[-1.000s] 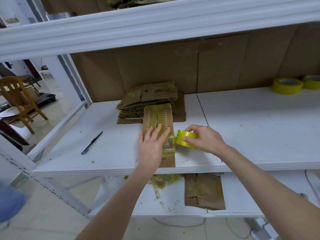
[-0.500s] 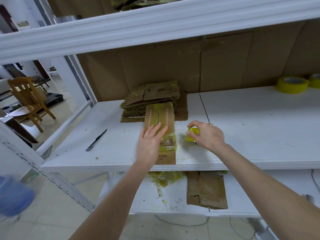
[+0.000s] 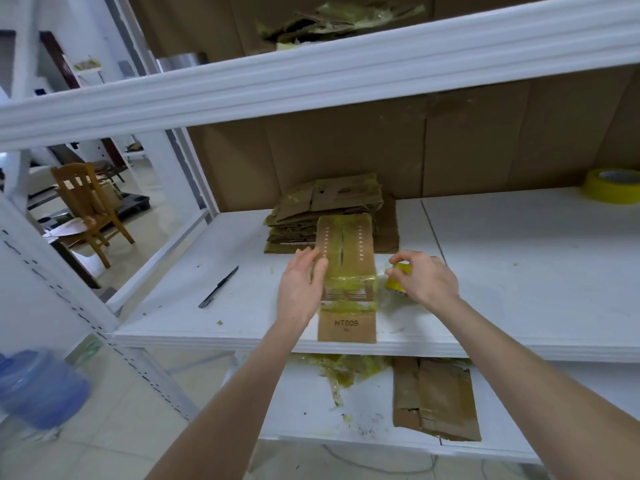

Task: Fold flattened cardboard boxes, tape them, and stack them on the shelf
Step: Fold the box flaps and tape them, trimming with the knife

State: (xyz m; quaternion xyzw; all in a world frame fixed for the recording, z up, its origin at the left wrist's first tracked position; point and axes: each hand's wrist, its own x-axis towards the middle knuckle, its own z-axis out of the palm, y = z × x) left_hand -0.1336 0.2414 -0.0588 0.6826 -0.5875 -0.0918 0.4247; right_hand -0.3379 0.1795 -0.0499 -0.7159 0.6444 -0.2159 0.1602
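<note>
White shelf (image 3: 519, 271): beneath both hands. Wooden chair (image 3: 86, 209): far left of fingers. Flattened cardboard box (image 3: 346, 323): brown, marked HT009, yellowish tape across it, lying between both hands. Left hand (image 3: 301, 289): fingers straight, together, on the box's left edge. Right hand (image 3: 426, 278): fingers curled round yellow tape roll (image 3: 398, 282).

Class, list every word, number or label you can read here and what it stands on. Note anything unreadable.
"HT009": near end of the long flat brown cardboard box on the white shelf board.
Smaller print under it: too small to read.
Dark marks on the top sheet of the flattened cardboard stack: blurred.
</note>
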